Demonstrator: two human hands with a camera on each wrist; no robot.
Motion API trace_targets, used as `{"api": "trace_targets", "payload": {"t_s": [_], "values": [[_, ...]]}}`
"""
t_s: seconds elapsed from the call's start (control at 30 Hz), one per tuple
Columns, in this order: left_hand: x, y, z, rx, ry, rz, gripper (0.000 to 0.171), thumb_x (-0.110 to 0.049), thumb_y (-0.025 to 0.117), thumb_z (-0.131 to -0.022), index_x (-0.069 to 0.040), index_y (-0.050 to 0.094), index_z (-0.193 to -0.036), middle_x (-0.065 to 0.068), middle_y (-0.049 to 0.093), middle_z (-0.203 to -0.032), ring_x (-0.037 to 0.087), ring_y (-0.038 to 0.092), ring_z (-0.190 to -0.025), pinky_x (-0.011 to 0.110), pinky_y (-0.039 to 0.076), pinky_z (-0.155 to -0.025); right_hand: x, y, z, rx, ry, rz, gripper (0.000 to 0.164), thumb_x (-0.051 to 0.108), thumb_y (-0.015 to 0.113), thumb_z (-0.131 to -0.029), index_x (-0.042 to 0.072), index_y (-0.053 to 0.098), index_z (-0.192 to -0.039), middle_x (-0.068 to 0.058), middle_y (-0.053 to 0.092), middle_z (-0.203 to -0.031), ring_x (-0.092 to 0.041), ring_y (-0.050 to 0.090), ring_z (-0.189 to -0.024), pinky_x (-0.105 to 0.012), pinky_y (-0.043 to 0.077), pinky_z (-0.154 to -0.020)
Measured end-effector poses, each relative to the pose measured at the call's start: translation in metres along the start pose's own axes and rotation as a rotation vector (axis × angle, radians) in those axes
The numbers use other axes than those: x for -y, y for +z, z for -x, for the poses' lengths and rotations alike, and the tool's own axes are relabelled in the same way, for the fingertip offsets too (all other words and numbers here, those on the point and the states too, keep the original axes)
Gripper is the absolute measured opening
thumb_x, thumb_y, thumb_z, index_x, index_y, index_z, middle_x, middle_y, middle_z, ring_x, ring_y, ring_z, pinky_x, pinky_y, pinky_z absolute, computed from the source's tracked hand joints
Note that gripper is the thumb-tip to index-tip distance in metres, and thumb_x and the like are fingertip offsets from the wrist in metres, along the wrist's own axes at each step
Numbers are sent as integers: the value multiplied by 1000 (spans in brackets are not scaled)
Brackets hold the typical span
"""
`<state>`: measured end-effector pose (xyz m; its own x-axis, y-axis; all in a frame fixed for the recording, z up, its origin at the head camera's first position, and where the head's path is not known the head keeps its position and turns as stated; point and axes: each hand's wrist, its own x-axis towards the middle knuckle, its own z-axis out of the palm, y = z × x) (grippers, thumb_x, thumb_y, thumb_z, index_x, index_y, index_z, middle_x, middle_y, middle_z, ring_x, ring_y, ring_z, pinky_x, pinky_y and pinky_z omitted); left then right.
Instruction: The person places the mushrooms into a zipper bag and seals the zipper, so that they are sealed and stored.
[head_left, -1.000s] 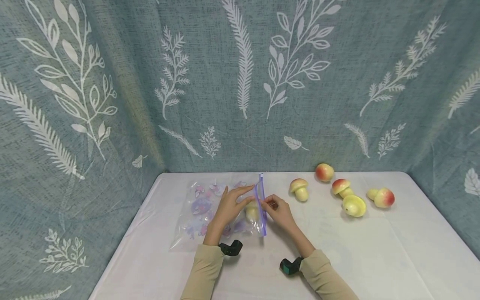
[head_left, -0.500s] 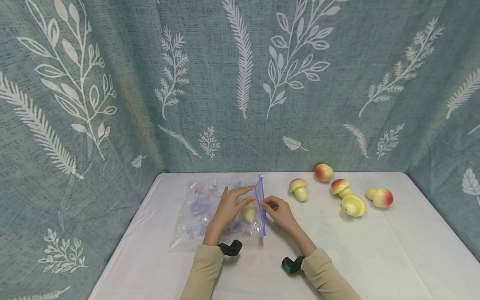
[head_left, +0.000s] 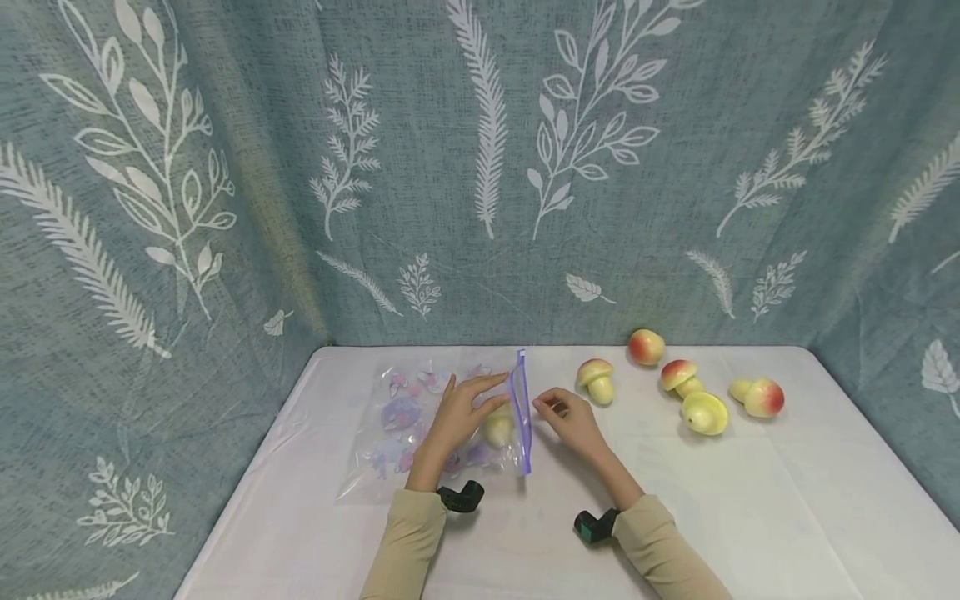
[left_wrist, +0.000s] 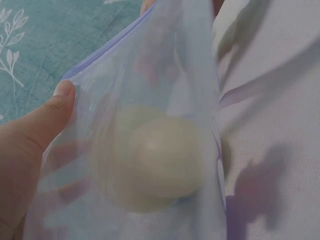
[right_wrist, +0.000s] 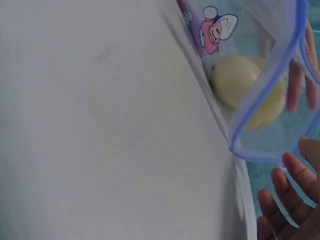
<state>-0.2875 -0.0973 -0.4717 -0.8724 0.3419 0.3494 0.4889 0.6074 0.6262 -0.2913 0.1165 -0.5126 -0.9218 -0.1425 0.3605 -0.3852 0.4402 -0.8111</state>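
Observation:
A clear zip bag point(head_left: 401, 414) with purple cartoon prints lies left of centre, its purple zip edge point(head_left: 527, 454) facing right and its mouth parted. Inside, close to the mouth, is a pale yellow toy mushroom point(right_wrist: 235, 82), blurred through the film in the left wrist view. My left hand point(head_left: 452, 421) holds the bag near its mouth; the thumb lies at the zip edge, and fingers show through the plastic. Just right of the mouth, my right hand point(head_left: 573, 423) is apart from the bag, fingers loosely bent and nothing in them.
Several more yellow toy mushrooms with reddish caps lie to the right on the white-covered table point(head_left: 750, 517), among them a brown-capped one point(head_left: 597, 381) and an overturned one point(head_left: 705, 413). A blue-green leaf-print curtain point(head_left: 450, 167) hangs behind the table.
My right hand has let go of the bag's zip edge and drawn slightly right. The left hand and the bagged mushroom stay about where they were.

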Motion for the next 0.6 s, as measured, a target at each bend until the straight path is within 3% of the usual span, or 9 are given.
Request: {"api": "trace_targets", "payload": {"t_s": [0.6], "values": [[0,1,2,9,-11,-25,44,-43,54,-90,-22,56,-129,-1,58,-129,22,48,-125,62,5,-111,-7,-28,2,-109,0,27,13,17,68,-85,6,67,-91,-6,67,-83,-16,61,-74,-26,52,-69]]}}
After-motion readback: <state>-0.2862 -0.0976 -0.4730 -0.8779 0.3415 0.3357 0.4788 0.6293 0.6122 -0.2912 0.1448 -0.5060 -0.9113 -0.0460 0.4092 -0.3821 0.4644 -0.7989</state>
